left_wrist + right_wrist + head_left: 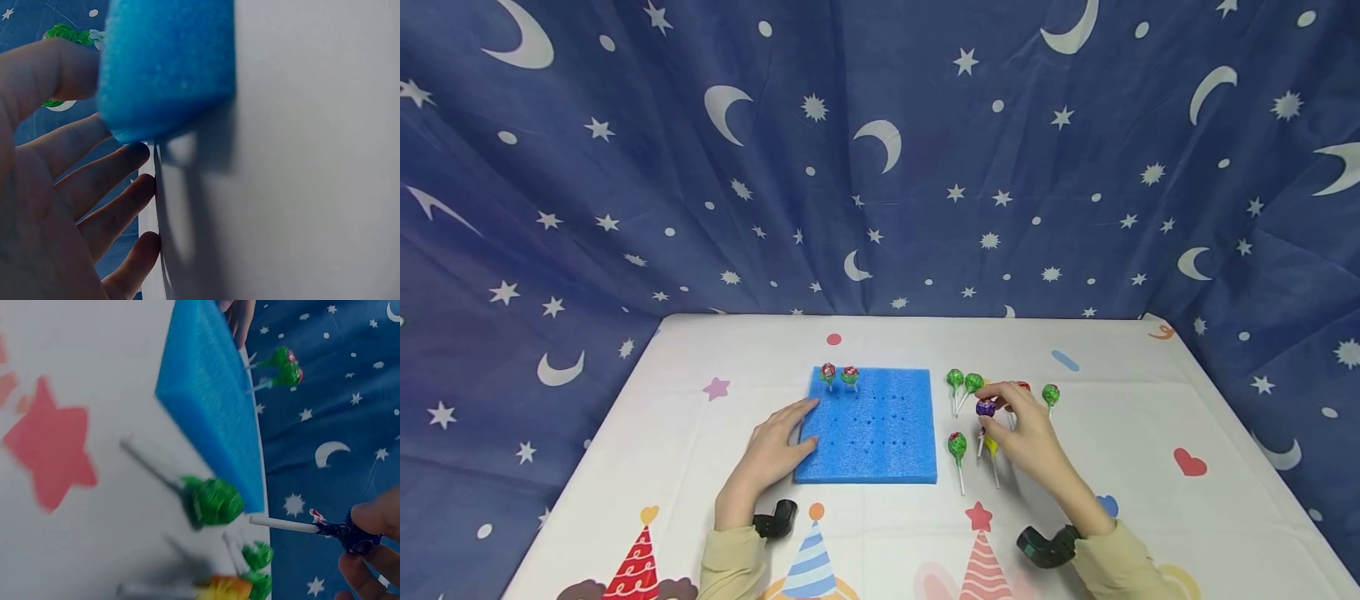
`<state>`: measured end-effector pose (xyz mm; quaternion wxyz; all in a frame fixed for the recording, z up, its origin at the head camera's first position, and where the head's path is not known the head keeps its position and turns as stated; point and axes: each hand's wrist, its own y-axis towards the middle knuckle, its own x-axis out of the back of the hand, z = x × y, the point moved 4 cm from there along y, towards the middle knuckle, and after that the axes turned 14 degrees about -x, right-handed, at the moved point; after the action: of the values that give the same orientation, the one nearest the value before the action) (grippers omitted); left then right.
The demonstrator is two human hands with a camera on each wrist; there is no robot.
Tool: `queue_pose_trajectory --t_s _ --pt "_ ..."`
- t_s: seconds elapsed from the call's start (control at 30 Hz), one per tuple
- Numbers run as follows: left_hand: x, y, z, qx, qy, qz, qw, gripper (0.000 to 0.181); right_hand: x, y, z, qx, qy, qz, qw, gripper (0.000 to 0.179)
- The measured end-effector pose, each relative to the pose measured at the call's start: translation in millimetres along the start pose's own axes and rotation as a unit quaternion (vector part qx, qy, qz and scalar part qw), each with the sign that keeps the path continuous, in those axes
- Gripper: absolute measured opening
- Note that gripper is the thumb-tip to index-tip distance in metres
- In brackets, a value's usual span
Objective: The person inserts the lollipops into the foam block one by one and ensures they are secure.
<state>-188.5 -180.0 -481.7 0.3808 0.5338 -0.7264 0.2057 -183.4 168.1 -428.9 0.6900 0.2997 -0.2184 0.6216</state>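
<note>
A purple-wrapped lollipop [985,408] is pinched by its candy head between the thumb and fingers of my right hand [1026,429]; its white stick [284,524] points left in the right wrist view. My left hand [775,450] rests at the left edge of a blue foam block [895,450], fingers spread and lightly bent. Rows of small holes mark the block's top. Two red-and-green lollipops [850,376] stand upright in its back left corner. In the left wrist view the foam's end [169,69] covers part of the index finger.
Right of the block lie several lollipops: a green one [957,446] in front, green ones [954,379] behind, a yellow one [992,446] beside my right hand, and another green one [1051,393] farther right. A red one is partly hidden by the hand. Printed cloth [662,417] covers the table.
</note>
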Motion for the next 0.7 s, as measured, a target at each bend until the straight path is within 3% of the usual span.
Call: queue_pose_trajectory --t_s 0.3,0.7 --pt "-0.1 0.8 -0.3 -0.003 0.002 0.001 1.0 0.059 -12 8.9 26 0.023 0.026 0.003 0.9994 0.036" --pt "-1.8 0.5 2.0 -0.008 0.002 -0.006 1.0 0.059 -39 22.2 46 0.023 0.077 0.026 0.9964 0.031"
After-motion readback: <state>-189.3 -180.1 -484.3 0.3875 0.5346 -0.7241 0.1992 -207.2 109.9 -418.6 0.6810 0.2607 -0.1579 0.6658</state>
